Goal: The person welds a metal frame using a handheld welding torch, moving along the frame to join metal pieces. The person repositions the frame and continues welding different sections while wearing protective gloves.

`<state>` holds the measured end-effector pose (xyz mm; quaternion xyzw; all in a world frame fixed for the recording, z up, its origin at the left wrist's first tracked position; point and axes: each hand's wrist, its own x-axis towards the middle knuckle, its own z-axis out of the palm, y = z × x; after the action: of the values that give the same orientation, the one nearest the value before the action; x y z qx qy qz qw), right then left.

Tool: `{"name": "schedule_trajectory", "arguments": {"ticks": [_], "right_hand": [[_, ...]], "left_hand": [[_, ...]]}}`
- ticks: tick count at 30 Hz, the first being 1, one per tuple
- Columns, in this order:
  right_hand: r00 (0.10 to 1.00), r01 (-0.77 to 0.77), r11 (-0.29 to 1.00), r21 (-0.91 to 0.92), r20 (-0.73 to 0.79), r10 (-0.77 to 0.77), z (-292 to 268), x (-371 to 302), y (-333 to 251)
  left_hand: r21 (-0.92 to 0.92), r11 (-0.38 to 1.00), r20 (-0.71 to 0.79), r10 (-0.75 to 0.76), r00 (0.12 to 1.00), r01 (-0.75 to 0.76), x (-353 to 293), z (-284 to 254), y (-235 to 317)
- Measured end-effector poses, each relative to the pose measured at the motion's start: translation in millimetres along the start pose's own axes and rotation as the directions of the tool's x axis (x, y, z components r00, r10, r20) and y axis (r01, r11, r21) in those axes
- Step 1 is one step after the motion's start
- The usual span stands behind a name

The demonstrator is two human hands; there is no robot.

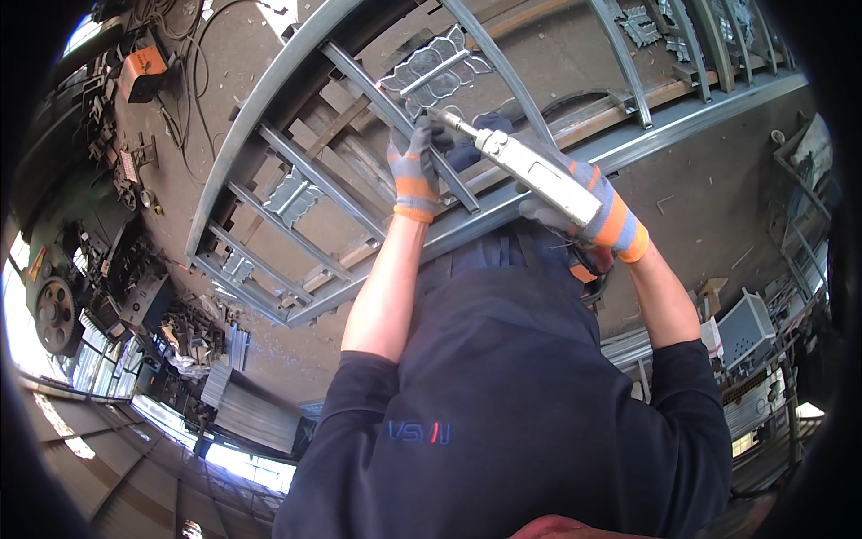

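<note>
Frame (664, 137): bare metal, smooth, silvery sheen. Ornamental panel (435, 68): shiny metal. Handheld tool (539, 175): pale casing, slightly glossy. Gloves (416, 184): matt cloth. Shirt (512, 377): dark matt cloth. Floor (691, 211): dull.

Brown floor (691, 202), sunlit patch (278, 16) near top, bright windows (247, 469) at lower left, dark ribbed panels (148, 481)

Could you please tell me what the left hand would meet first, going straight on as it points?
The orange-banded gloved left hand would likely first meet the straight silvery metal bar just ahead, though depth is unclear.
</note>
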<state>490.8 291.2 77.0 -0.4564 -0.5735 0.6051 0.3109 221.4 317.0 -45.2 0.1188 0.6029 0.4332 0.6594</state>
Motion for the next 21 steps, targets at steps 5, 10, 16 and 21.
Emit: {"name": "schedule_trajectory", "arguments": {"ticks": [5, 10, 16, 21], "right_hand": [[0.997, -0.066, 0.987, 0.15, 0.054, 0.058, 0, -8, 17], [0.993, -0.084, 0.981, 0.175, 0.091, 0.069, 3, -8, 35], [0.997, 0.051, 0.997, 0.062, 0.06, -0.055, 5, -5, 48], [0.994, 0.046, 0.995, 0.09, 0.097, -0.055, 2, -2, 53]], "left_hand": [[0.303, 0.951, -0.143, -0.021, 0.989, 0.064, -39, -7, -12], [0.411, 0.909, -0.002, 0.07, 0.998, -0.063, -48, -5, -15], [0.506, 0.861, -0.027, 0.065, 0.998, -0.043, -50, 10, -9], [0.488, 0.871, -0.017, 0.073, 0.997, -0.056, -51, 13, -11]]}}
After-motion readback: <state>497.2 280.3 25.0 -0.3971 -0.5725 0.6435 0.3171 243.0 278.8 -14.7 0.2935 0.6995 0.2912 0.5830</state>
